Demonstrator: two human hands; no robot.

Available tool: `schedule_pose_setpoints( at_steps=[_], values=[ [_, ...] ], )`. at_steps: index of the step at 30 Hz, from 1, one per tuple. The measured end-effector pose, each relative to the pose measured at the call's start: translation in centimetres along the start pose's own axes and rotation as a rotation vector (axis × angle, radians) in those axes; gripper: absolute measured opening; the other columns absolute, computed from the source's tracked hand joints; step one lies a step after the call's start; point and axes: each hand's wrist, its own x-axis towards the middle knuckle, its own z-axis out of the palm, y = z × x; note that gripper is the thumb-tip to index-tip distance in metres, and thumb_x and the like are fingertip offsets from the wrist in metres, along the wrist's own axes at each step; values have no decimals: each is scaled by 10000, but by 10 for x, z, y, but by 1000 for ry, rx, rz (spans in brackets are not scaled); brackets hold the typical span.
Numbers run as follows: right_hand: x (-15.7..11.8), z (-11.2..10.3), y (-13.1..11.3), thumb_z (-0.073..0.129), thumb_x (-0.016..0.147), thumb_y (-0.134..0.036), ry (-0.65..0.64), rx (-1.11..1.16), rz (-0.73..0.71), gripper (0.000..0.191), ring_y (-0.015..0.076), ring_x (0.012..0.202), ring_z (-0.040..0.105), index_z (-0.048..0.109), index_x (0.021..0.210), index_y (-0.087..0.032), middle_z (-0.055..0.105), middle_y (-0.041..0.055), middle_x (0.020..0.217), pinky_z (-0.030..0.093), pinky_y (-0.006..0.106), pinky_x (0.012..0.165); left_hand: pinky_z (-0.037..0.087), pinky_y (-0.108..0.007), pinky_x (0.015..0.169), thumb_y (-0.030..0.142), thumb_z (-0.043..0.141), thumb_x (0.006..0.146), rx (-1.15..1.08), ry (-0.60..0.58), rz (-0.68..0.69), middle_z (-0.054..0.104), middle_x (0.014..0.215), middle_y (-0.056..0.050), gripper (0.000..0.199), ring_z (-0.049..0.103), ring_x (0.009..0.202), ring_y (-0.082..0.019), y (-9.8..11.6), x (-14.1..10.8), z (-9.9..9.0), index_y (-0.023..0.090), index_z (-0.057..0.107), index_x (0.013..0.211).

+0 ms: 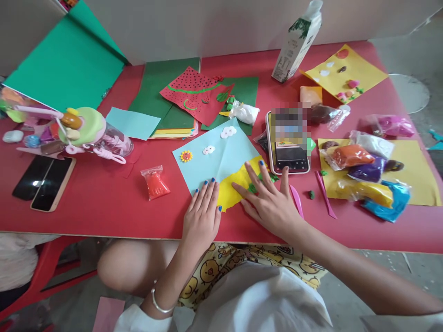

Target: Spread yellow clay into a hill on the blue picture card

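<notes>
In front of me a light blue sheet of paper lies on the red table, decorated with a small sun and two white clouds. A yellow patch covers its near right part, with green bits along the right edge. My left hand rests flat on the sheet's near edge, fingers together and stretched out. Over the yellow patch, my right hand spreads its fingers, holding nothing visible; one finger reaches the lower edge of a phone. A pink plastic knife lies beside that hand.
A bag of red clay lies to the left. Several clay bags and a pink tool are at right. Behind stand a carton and a red watermelon-patterned sheet. Another phone lies far left.
</notes>
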Motion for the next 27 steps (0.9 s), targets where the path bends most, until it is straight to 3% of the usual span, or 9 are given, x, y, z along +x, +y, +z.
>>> schedule_pose_setpoints(
  at_steps=[7, 13, 17, 22, 27],
  values=[
    [1, -2, 3, 487, 967, -366, 20, -20, 71, 374, 385, 1426, 344, 611, 1312, -288, 303, 108, 1586, 117, 777, 1093, 351, -445, 1170, 204, 307, 997, 11, 5, 6, 320, 1588, -77, 610, 323, 1462, -244, 1, 0, 0, 116, 121, 1571],
    [1, -8, 3, 454, 977, -349, 53, -56, 97, 422, 425, 1452, 263, 571, 1359, -215, 276, 133, 1592, 170, 783, 1084, 363, -451, 1163, 195, 313, 992, -3, 21, 3, 334, 1582, -78, 626, 334, 1457, -247, 2, 0, 0, 130, 96, 1575],
    [-1, -3, 5, 444, 985, -364, -9, -34, 32, 430, 429, 1446, 272, 564, 1366, -204, 295, 130, 1583, 197, 774, 1086, 352, -454, 1170, 206, 314, 995, -7, 20, -4, 327, 1586, -81, 626, 323, 1462, -246, 2, 0, 0, 132, 94, 1576],
    [-1, -7, 15, 426, 1003, -378, 16, -45, -88, 380, 391, 1427, 338, 604, 1312, -247, 353, 62, 1560, 125, 760, 1122, 341, -453, 1178, 200, 309, 988, -30, -27, -1, 318, 1590, -74, 588, 312, 1468, -244, 2, 0, -3, 117, 197, 1559],
    [6, -15, 38, 400, 1012, -318, 3, -13, -207, 383, 344, 1406, 393, 584, 1328, -207, 386, 75, 1545, 264, 657, 1148, 369, -449, 1158, 179, 331, 964, -80, -97, 7, 438, 1531, -52, 530, 398, 1417, -232, -8, 1, -26, 137, 379, 1490]
  ],
)
